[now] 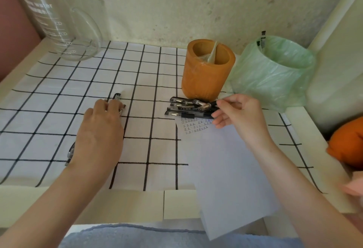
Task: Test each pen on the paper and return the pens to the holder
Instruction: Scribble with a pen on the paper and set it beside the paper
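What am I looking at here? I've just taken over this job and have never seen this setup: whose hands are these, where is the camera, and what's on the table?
There is no machine: a person works with bare hands, and the single picture comes from a camera on their head, looking down. On the checked cloth are a pile of pens, a sheet of paper with test scribbles, an orange holder, a green-bagged container and a glass measuring jug. The right hand pinches a black pen at the pile. The left hand rests on other pens; whether its grip closes on one is hidden.
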A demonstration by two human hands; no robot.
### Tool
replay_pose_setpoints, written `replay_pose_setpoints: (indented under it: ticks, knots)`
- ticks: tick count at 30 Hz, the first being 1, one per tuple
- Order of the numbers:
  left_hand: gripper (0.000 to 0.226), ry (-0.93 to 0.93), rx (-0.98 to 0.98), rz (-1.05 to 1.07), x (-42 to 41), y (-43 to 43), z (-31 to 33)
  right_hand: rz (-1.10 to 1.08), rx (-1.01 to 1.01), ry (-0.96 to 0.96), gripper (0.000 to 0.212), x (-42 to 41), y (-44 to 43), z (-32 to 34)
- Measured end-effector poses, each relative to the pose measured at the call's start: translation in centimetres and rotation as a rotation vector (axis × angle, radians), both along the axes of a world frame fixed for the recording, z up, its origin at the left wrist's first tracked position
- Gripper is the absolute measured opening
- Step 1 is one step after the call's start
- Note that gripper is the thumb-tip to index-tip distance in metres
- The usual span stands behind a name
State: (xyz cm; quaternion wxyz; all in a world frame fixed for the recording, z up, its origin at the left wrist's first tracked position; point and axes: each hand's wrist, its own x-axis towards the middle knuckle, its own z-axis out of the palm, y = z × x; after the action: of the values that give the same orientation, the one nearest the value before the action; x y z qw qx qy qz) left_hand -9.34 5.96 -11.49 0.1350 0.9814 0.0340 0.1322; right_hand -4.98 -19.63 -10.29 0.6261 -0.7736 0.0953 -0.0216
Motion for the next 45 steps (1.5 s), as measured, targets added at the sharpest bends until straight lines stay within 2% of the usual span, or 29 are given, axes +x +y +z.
replay_pose_setpoints:
  ticks: [4, 9, 12, 20, 23, 26, 28, 30, 33, 35, 38, 40, 43, 45]
  knots:
    - [0.039, 0.024, -0.001, 0.031, 0.1, -0.1, 0.0, 0.027, -0.073, -0.037, 0.005, -0.1, -0.2, -0.1]
    - [0.032, 0.089, 0.016, 0.042, 0.2, -0.3, 0.3, 0.054, -0.249, -0.096, 0.011, -0.2, -0.2, -0.2]
    - [0.031, 0.112, 0.022, 0.041, 0.1, -0.6, 0.5, 0.039, -0.324, -0.120, 0.006, -0.3, -0.2, -0.2]
    - [0.034, 0.049, -0.157, 0.011, 0.3, -0.8, 0.6, 0.023, -0.382, -0.188, 0.011, -0.4, -0.3, -0.2]
    - [0.035, -0.010, -0.315, -0.033, 0.1, -1.3, 1.1, 0.027, -0.326, -0.177, 0.009, -0.5, -0.2, 0.0]
    - [0.035, 0.000, -0.606, -0.060, 0.1, -2.1, 2.1, 0.073, -0.269, -0.180, 0.011, -0.8, 0.3, 0.4]
    - [0.033, 0.079, -0.890, -0.065, 0.2, -2.7, 2.7, 0.169, -0.259, -0.216, 0.010, -1.1, 0.7, 0.5]
    - [0.031, 0.213, -1.168, -0.077, 0.1, -3.4, 2.9, 0.313, -0.247, -0.269, 0.020, -1.6, 1.2, 0.6]
    - [0.031, 0.379, -1.350, -0.104, -0.3, -4.5, 2.8, 0.532, -0.363, -0.389, 0.044, -2.4, 2.0, 0.3]
    - [0.034, 0.437, -1.408, -0.129, -0.7, -5.1, 2.7, 0.612, -0.478, -0.480, 0.048, -2.8, 2.7, -0.4]
    - [0.040, 0.476, -1.438, -0.175, -1.0, -5.8, 2.7, 0.581, -0.549, -0.569, 0.042, -3.1, 3.1, -0.8]
    - [0.035, 0.438, -1.412, -0.194, -1.0, -5.9, 2.7, 0.556, -0.538, -0.573, 0.031, -3.3, 2.8, -0.6]
    - [0.020, 0.292, -1.181, -0.253, -0.8, -5.6, 2.5, 0.513, -0.295, -0.403, 0.010, -3.4, 2.5, 0.1]
    - [0.024, 0.271, -1.023, -0.346, -0.9, -5.5, 2.4, 0.484, -0.052, -0.258, 0.009, -3.5, 2.4, 0.7]
